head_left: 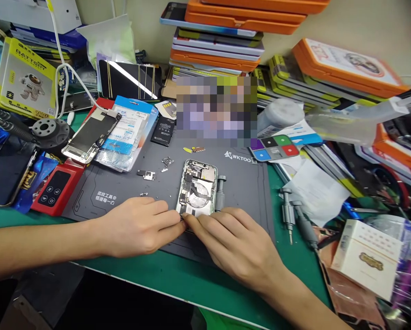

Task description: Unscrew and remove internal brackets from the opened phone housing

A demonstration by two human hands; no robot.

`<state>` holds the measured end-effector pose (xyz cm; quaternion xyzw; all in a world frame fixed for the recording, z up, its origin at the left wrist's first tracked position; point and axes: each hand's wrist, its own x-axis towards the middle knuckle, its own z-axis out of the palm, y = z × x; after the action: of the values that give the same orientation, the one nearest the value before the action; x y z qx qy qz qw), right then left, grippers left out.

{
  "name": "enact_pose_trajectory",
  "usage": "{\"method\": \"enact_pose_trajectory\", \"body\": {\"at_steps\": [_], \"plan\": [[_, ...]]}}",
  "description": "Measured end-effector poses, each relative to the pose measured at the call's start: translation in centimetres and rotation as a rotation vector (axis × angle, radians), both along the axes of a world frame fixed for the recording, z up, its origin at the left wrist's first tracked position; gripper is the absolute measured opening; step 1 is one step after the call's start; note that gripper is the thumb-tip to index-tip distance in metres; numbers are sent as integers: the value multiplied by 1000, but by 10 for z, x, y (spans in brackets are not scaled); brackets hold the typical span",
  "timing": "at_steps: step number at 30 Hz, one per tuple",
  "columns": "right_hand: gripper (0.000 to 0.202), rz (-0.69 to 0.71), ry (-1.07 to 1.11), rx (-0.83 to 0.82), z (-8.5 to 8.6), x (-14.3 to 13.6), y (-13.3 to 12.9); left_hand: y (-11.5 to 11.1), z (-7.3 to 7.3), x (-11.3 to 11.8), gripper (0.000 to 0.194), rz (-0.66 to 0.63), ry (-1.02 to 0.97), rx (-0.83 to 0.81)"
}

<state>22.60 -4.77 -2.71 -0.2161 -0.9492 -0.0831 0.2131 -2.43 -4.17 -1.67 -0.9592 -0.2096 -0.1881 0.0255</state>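
An opened phone body (199, 193) lies on the grey work mat (123, 160), its inner parts facing up. My left hand (139, 227) reaches in from the left, its fingers closed at the phone's lower left corner. From the right, my right hand (239, 245) meets it there, with thumb and fingers pinched together at the same corner. Whatever the fingertips hold is too small and hidden to name. Small metal parts (148, 175) and a black battery (163, 130) lie on the mat left of and behind the phone.
A red device (58, 188) and a detached screen (91, 135) are at the left. Screwdrivers (288, 211) lie right of the mat, near a white box (368, 256). Stacked orange cases (246, 18) stand at the back. A blurred patch covers the mat's far side.
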Motion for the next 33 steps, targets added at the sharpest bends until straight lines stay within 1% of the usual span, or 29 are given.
{"method": "enact_pose_trajectory", "body": {"at_steps": [4, 10, 17, 22, 27, 33], "plan": [[23, -4, 16, -21, 1, -1, 1, 0, 0, 0, 25, 4, -11, -5], [25, 7, -21, -11, 1, 0, 1, 1, 0, 0, 25, -3, -23, -22], [23, -23, 45, -11, -2, 2, 0, 0, 0, -1, 23, 6, -16, -8], [25, -21, 51, -35, -1, 1, 1, 0, 0, -1, 25, 2, 0, -29], [22, -36, 57, -75, 0, 0, 3, 0, 1, 0, 27, -4, -6, -36], [24, -29, 64, -69, 0, 1, 3, 0, 0, -1, 25, -4, -5, -24]]}}
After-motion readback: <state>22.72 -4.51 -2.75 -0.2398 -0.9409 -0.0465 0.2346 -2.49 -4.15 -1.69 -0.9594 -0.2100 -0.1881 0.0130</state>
